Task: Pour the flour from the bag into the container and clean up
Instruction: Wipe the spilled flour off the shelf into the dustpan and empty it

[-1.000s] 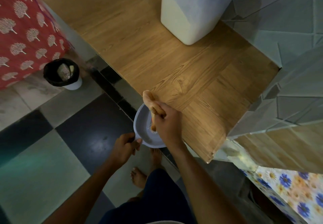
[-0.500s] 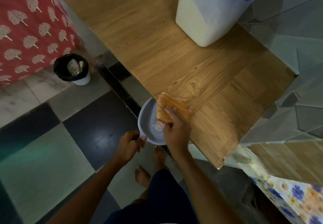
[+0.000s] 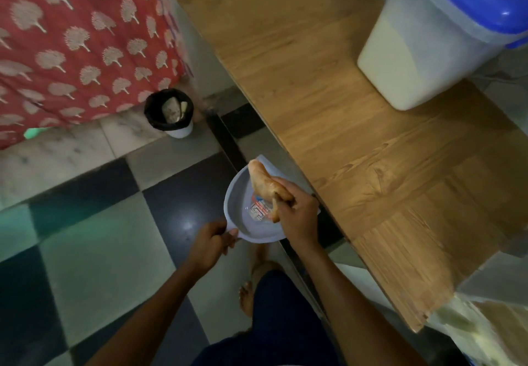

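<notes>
Now at the clean-up step, by my reading. Container [image 3: 414, 51] stands on the bench [image 3: 314, 86] at the far right, with its blue lid [image 3: 485, 0] on. Flour [image 3: 383, 51] shows pale through its wall, so the pour looks done. I see no bag that I can identify.

Left grip [image 3: 213, 241] is clenched round the handle of the grey dustpan [image 3: 241, 203], held over the floor just beside the bench edge. Right grip [image 3: 297, 211] grasps a bunched tan cloth [image 3: 263, 183] above the pan, one end hanging into it. Too dim to tell whether any flour lies in the pan.

Bin [image 3: 168, 113] with black liner stands on the floor well apart, near the red patterned fabric [image 3: 71, 37].

Next move, I judge: hold the pan level, carry it to the bin and tip it there. Risk: dust spilling onto the tiles if tilted early.
</notes>
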A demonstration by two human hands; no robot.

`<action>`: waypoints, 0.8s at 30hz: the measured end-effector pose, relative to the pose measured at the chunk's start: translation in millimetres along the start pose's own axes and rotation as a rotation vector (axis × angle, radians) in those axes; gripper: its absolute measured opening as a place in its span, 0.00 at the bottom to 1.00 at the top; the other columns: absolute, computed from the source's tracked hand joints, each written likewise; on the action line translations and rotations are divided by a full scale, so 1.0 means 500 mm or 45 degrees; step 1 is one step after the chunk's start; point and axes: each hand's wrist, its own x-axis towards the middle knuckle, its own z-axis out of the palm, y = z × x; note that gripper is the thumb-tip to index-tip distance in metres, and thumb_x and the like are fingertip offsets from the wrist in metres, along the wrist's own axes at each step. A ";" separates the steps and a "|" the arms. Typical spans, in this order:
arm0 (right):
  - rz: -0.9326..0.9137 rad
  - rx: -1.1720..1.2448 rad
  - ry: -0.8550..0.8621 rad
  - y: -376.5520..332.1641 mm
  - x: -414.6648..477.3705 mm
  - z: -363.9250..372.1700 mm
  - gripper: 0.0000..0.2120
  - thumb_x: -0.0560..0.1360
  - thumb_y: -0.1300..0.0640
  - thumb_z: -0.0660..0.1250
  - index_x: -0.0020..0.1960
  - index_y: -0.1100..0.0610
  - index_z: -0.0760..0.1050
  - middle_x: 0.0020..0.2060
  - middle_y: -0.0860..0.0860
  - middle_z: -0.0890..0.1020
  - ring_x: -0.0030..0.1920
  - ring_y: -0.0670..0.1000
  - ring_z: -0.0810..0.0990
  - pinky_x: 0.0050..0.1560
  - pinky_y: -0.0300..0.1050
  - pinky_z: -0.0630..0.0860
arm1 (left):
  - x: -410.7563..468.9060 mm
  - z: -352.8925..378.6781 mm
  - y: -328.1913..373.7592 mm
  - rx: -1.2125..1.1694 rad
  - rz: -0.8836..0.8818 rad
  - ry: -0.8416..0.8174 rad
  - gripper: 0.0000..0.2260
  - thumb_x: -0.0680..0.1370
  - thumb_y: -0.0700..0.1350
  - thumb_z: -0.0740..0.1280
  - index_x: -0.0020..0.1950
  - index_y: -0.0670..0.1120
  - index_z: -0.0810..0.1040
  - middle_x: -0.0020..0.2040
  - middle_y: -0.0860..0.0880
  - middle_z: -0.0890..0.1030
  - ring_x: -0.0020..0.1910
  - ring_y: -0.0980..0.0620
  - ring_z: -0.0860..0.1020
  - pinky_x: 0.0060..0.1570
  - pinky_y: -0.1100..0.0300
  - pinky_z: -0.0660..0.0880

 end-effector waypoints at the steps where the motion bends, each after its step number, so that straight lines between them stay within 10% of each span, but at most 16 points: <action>1: 0.019 0.029 -0.012 -0.004 0.009 0.007 0.18 0.75 0.70 0.67 0.63 0.58 0.81 0.56 0.50 0.84 0.57 0.43 0.81 0.55 0.31 0.78 | 0.005 -0.013 -0.006 -0.028 -0.007 0.011 0.13 0.80 0.43 0.68 0.34 0.46 0.80 0.29 0.48 0.79 0.28 0.52 0.76 0.32 0.56 0.73; 24: 0.084 0.185 -0.379 -0.222 0.589 0.507 0.18 0.75 0.68 0.68 0.56 0.47 0.81 0.45 0.36 0.82 0.50 0.36 0.81 0.47 0.29 0.78 | 0.393 -0.567 0.067 -0.226 -0.199 0.559 0.15 0.74 0.51 0.67 0.31 0.43 0.76 0.27 0.47 0.78 0.27 0.51 0.75 0.34 0.58 0.70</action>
